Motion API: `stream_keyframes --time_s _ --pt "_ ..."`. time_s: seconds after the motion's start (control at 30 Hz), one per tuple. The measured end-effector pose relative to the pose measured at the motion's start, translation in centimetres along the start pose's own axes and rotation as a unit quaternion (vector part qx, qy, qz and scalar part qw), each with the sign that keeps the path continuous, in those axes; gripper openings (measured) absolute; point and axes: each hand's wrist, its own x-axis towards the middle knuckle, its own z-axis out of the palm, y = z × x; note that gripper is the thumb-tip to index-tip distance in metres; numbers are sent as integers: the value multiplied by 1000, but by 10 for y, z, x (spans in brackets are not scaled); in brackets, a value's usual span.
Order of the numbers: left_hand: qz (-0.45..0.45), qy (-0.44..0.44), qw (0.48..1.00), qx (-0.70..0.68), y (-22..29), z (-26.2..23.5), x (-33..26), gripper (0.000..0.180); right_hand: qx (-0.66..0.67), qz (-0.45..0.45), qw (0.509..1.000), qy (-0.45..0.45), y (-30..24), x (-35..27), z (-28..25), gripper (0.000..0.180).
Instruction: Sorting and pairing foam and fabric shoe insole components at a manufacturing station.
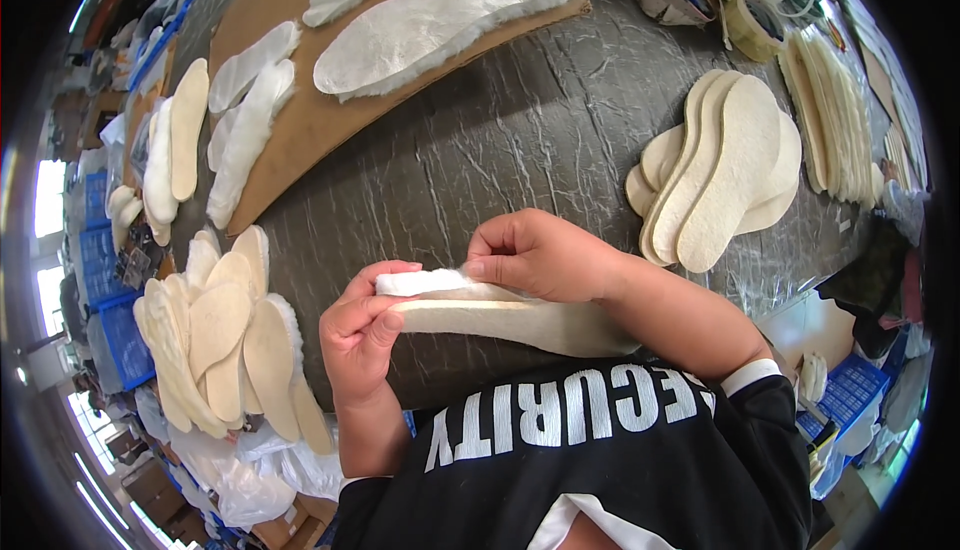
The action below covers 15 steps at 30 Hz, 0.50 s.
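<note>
Close to my body, a cream felt insole (500, 322) lies lengthwise from left to right, seen nearly edge-on. Above it is a white fleecy insole piece (425, 283), its backing partly showing. My left hand (360, 335) is closed round the left ends of both, thumb on the near side and fingers on the far side. With thumb and forefinger together, my right hand (540, 255) pinches the far edge of the fleecy piece. Whether the two layers touch along their full length cannot be seen.
Beside my left arm is a heap of finished-looking insoles (220, 320). Felt insoles (728, 165) are stacked at the right, with an upright row of more (825, 115) beyond. White fleece insoles (450, 20) lie on a brown board (330, 135). Tubs (755, 28) stand far right.
</note>
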Motion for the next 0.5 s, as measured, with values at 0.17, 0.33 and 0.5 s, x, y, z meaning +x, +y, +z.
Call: stream_keyframes --time_s 0.17,0.33,0.5 --pt "8 18 999 25 -5 -2 -2 26 2 -2 1000 -26 -1 -2 2 22" --pt "-11 53 997 -63 -9 -2 -6 23 67 -36 993 -94 -2 -13 -5 33" --pt "-14 52 996 -77 -12 -3 -8 22 115 -23 987 -109 -5 -23 -4 53"
